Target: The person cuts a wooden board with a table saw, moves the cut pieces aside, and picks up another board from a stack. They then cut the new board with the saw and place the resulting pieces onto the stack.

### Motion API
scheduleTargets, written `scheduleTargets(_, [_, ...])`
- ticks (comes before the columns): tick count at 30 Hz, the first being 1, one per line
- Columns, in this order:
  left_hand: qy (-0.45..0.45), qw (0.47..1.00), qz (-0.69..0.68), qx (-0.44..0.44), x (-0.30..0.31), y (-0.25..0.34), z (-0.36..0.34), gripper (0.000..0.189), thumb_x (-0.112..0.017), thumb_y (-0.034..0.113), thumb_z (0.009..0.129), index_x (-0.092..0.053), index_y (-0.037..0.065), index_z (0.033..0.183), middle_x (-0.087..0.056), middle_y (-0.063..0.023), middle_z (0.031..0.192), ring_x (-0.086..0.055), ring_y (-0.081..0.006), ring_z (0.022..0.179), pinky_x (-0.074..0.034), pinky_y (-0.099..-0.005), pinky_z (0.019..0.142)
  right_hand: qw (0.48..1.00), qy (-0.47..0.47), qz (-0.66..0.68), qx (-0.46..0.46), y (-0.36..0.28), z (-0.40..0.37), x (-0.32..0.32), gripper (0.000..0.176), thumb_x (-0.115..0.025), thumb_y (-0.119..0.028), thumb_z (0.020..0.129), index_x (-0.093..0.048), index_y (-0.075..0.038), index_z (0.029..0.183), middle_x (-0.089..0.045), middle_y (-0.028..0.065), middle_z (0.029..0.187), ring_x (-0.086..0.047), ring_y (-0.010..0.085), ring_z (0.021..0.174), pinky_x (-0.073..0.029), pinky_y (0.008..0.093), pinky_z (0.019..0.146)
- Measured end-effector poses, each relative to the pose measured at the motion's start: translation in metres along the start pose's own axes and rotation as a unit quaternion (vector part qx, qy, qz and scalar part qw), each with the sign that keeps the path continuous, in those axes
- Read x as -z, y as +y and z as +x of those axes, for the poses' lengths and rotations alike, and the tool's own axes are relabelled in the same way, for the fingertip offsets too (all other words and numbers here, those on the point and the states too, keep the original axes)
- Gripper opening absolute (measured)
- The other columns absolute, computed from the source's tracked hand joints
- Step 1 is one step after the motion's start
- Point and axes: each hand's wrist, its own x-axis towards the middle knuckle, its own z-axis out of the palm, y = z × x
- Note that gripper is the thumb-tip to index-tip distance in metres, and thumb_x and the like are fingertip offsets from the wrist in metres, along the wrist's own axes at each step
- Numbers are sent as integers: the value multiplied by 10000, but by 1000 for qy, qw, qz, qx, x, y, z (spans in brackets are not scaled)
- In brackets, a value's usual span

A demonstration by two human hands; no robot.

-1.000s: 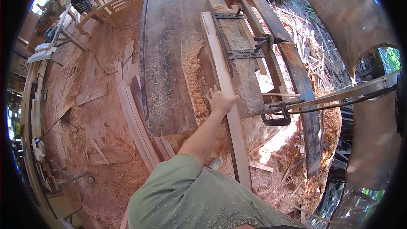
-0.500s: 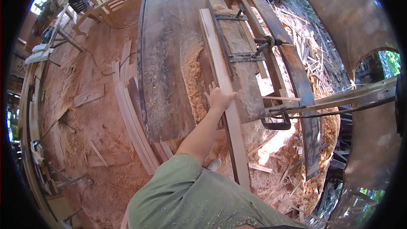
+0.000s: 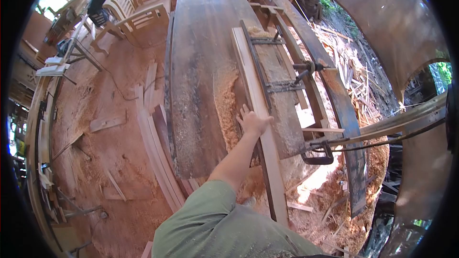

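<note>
Sawdust [image 3: 224,105] is lying heaped on the long bench [image 3: 196,67], where a pale plank [image 3: 248,67] is running lengthwise near the right edge, its near end overhanging. The left hand [image 3: 253,122] is resting flat on the plank, fingers spread, apparently pressing rather than gripping. The right hand is not showing. A dark clamp [image 3: 319,156] is sitting off the bench's near right corner.

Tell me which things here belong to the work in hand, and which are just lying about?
In hand: left hand resting on the long pale plank; the sawdust-strewn table under it; the metal rail beside the plank.
Lying about: boards on the floor; white chairs; heap of offcuts.
</note>
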Motion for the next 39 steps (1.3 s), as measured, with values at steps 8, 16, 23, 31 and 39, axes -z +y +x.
scheduleTargets(8, [-16, 999, 2, 30, 12, 9, 13, 921, -712, 604, 712, -552, -109, 1273, -132, -235, 1601, -110, -364, 1493, -101, -525, 1200, 1000, -8, 9, -10, -3, 3, -15, 590, -409, -486, 888, -616, -10, 1168, -653, 180, 1111, -598, 322, 1082, -488, 470, 941])
scheduleTargets(16, [-59, 998, 10, 16, 25, 10, 29, 1116, -740, 654, 647, -430, -142, 1365, -118, -237, 1604, -103, -381, 1491, -116, -545, 1190, 997, -30, 61, -26, 6, -13, -35, 587, -407, -484, 880, -618, -10, 1155, -654, 181, 1099, -599, 323, 1080, -495, 478, 930])
scheduleTargets(23, [-120, 991, -53, -40, -23, -39, 6, 901, -355, 611, 937, -292, -127, 1451, -72, -219, 1615, -54, -379, 1496, -38, -544, 1194, 992, -72, 78, -61, 11, -10, -43, 568, -398, -467, 873, -617, -17, 1142, -655, 182, 1073, -608, 331, 1042, -507, 495, 887])
scheduleTargets(31, [-118, 991, -65, -16, -41, -40, -122, 731, -243, 492, 1017, -282, -72, 1480, -109, -229, 1607, -58, -355, 1500, -12, -536, 1195, 977, -160, 71, -121, 19, 17, -40, 533, -381, -434, 866, -614, -31, 1127, -655, 181, 1030, -627, 345, 968, -527, 521, 808])
scheduleTargets(39, [-124, 992, -32, -12, -34, -34, -106, 728, -227, 467, 1030, -273, -119, 1459, -116, -215, 1609, -51, -342, 1502, -2, -545, 1193, 978, -154, 44, -136, 4, -1, -68, 527, -377, -424, 864, -605, -35, 1136, -654, 180, 1022, -630, 357, 937, -532, 530, 770])
